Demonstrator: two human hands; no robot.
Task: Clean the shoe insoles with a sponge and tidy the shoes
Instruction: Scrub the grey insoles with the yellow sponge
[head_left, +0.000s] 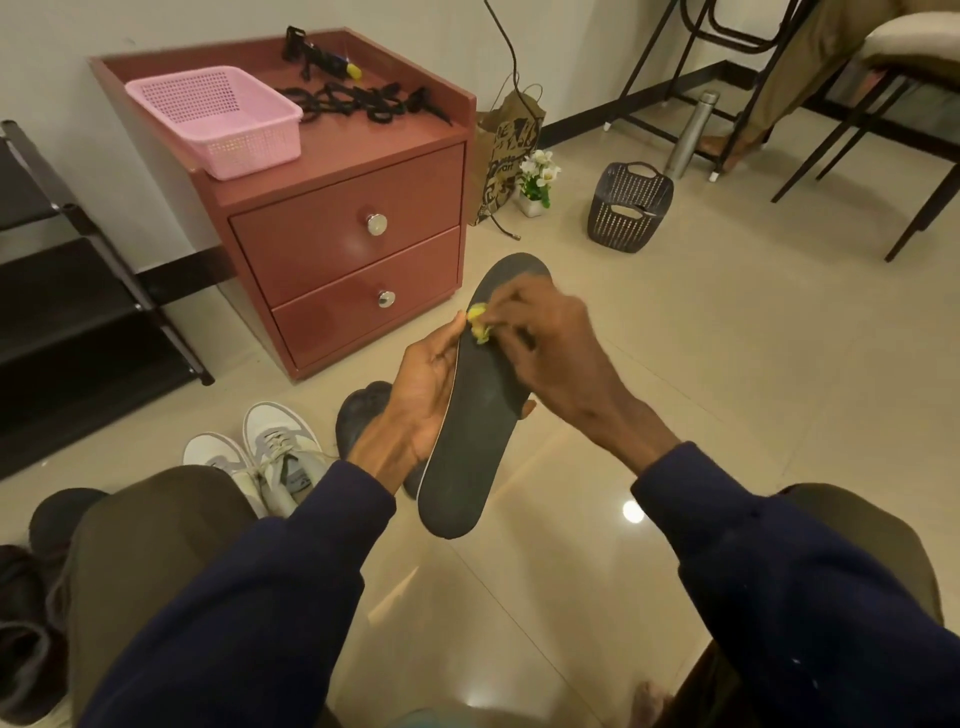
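In the middle of the frame, the left hand (421, 395) grips a long black insole (467, 441) by its edge. The right hand (556, 343) pinches a small yellow sponge (477, 325) against its top part. Two white sneakers (270, 457) sit on the floor (727, 338) at lower left.

left hand (422, 397), right hand (556, 343) both gripping

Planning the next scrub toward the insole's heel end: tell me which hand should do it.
Right, probably. The right hand pinches the yellow sponge against the toe half of the insole and looks free to slide down. The left hand grips the insole's edge, steadying it.
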